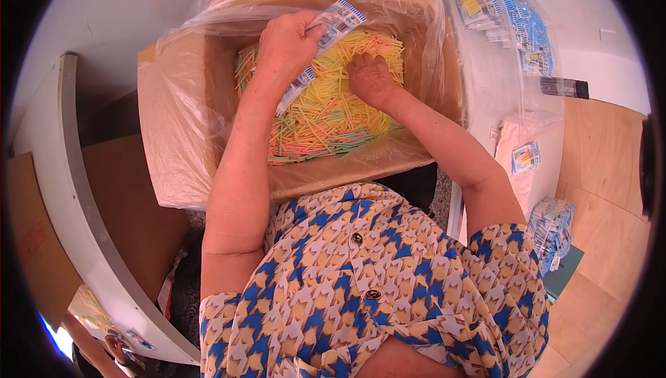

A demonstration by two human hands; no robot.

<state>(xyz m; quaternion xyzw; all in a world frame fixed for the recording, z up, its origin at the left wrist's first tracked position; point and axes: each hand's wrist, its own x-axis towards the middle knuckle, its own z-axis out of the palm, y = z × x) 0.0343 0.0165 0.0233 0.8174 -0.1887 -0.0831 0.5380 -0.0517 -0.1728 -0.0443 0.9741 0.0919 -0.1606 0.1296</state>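
Pinched between thumb and fingers of a worker's left hand [288, 41], a small blue-and-white packet [340, 22] slants over the far half of a cardboard box [333, 175]. Inside the box, the right hand [374, 81] rests with bent fingers among thin yellow, pink and green sticks [312, 124]; whether it grasps any, an onlooker cannot tell. Below the left wrist, within the box, a second packet [297, 90] shows, either held or lying loose.

Trouble could come from several sides. Pressed too hard, the slender sticks could snap. The second packet, if loose, could sink beneath shifting sticks. Baggy folds of the clear liner [184, 121] could snag a forearm or let sticks slip down the box's wall.

By count: two working hands, one box, one liner, and two packets at the box. To the right of the box sit one clear tub [494, 76] of overlapping packets [520, 20], too jumbled to number, one lone packet [525, 158] and one bundle [551, 229]. Well apart, to the box's lower left, one more packet [141, 338] lies near another person's forearm [90, 343]. The sticks defy counting.
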